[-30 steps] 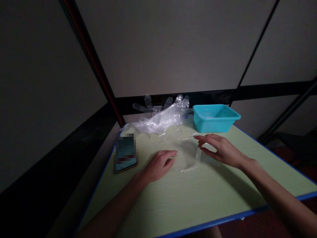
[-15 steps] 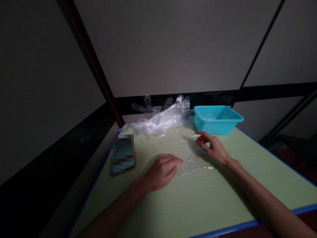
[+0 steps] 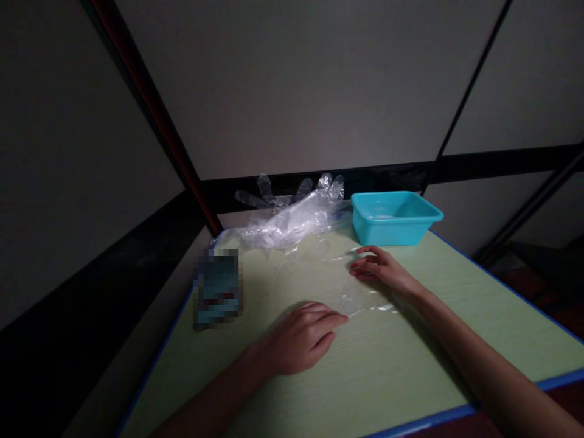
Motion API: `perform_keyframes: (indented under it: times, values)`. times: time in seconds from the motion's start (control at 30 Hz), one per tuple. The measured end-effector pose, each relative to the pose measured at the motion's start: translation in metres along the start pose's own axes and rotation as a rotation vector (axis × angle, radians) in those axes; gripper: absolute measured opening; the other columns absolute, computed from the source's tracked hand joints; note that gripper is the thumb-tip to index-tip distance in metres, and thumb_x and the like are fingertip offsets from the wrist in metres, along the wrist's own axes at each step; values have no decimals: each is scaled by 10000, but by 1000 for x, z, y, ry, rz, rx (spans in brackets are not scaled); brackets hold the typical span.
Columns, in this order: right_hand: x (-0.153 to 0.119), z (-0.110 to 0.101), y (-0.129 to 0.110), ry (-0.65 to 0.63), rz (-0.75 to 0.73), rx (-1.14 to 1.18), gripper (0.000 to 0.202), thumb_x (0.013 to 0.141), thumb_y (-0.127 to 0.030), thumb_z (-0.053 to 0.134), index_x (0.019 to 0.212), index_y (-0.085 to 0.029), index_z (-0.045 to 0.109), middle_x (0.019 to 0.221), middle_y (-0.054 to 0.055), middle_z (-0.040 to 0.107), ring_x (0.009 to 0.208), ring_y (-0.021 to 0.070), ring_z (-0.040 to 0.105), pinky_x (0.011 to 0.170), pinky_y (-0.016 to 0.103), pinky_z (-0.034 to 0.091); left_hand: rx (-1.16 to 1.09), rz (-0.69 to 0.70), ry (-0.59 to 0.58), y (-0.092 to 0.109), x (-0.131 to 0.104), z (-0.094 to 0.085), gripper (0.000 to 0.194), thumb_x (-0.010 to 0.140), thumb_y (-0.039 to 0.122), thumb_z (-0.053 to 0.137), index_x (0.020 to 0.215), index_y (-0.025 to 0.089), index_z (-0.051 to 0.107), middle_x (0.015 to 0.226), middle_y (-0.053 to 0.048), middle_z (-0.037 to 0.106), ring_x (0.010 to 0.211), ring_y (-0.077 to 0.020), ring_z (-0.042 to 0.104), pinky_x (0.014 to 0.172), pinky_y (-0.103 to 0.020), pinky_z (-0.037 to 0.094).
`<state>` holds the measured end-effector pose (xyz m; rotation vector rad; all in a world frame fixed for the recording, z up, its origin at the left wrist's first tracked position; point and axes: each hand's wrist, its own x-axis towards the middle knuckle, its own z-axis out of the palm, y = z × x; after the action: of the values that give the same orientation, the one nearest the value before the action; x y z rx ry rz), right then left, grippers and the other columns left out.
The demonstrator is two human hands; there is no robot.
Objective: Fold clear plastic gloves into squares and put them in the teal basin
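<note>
A thin clear plastic glove (image 3: 351, 295) lies spread on the pale green table, its outline hard to make out. My left hand (image 3: 310, 337) rests palm down with its fingers stretched out, the fingertips at the glove's near left edge. Over the glove's right side is my right hand (image 3: 381, 267), its fingers apart and slightly bent, touching or just above the film. Neither hand visibly grips anything. Behind them, a heap of clear plastic gloves (image 3: 292, 222) lies at the table's back, with several glove fingers sticking up.
A turquoise plastic basin (image 3: 390, 230) stands at the back right of the table (image 3: 365, 377). On the left lies a phone-like object (image 3: 219, 289), blurred by pixels. Blue edging runs round the table, and a panelled wall (image 3: 319, 85) rises directly behind it.
My left hand has slid nearer to me and slightly right. My right hand has lowered toward the glove, its fingers flatter. The view has shifted slightly.
</note>
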<state>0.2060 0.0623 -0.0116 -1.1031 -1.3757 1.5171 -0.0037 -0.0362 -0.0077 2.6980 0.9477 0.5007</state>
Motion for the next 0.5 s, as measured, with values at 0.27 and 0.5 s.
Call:
perform_keyframes:
  times: [0.27,0.5]
  values:
    - [-1,-3,-5,46,-114,38,332,648,-344,652,889,-212,465,758,7,624,710,166,617,733,361,483,0,33,27,3,1,-2,316,822,130,404,1127,153,484,1085,-61,575,1006,-146,498,914,-280,353]
    - [-2,0,-6,-10,-144,-4,351,651,-368,654,903,-196,481,730,3,626,705,144,600,701,301,468,19,71,0,7,1,-2,311,834,164,406,1138,163,470,1100,-65,568,1022,-158,495,922,-306,352]
